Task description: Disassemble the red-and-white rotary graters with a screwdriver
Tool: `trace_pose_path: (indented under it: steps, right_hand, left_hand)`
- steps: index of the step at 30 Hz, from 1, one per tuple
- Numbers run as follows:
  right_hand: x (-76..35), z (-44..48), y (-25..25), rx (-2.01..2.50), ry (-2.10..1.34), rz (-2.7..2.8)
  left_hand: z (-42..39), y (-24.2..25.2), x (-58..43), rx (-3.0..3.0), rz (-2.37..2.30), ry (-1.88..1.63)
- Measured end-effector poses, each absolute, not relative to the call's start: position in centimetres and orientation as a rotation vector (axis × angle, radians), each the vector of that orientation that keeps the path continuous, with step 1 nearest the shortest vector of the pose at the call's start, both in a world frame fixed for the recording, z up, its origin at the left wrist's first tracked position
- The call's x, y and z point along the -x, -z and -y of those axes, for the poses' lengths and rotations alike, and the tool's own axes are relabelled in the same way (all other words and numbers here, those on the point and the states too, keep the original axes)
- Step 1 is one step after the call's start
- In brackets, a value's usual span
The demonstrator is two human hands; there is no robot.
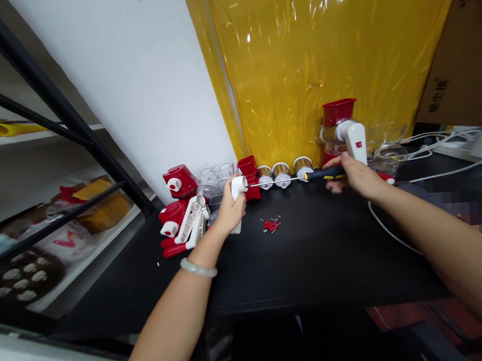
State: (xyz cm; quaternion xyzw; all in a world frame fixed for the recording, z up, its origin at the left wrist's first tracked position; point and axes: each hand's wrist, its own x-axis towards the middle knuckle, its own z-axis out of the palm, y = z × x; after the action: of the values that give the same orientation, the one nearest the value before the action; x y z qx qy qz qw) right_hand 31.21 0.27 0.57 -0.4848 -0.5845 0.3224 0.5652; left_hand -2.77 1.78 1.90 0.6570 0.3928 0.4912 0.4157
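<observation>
My left hand (228,209) is closed around a white plastic crank handle part (238,186), whose round hub faces right. In my right hand (357,174) is a screwdriver (324,173) with a black and yellow grip. Its long thin shaft lies level, pointing left, and the tip reaches the hub; whether it sits on a screw I cannot tell. On the black table below, small red parts and screws (271,225) lie in a loose pile. Just behind my right hand stands an assembled grater (355,141) with a red hopper and white crank.
Several metal grater drums (282,174) stand along the yellow plastic curtain (319,61). Left of my left hand are red grater bodies (179,180), white crank handles (192,221) and clear plastic parts (212,177). White cables (422,137) run at the right. A black-framed shelf (78,130) borders the left.
</observation>
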Motion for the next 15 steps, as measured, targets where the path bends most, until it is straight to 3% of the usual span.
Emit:
trace_pose_path:
  steps: [4, 11, 15]
  right_hand:
    - [-31.2, -0.2, -0.5, 1.234, -0.593, 1.482]
    - [-30.8, 0.6, -1.5, 0.813, -0.939, 1.198]
    - [-31.0, 0.6, -1.5, 0.987, -0.838, 1.256]
  left_hand:
    - [-2.0, -1.9, 3.0, -1.665, -1.001, -1.234]
    - [-1.7, -1.9, 2.7, -1.655, -0.998, -1.174]
    - [-1.6, -1.8, 2.5, -1.647, -0.999, -1.192]
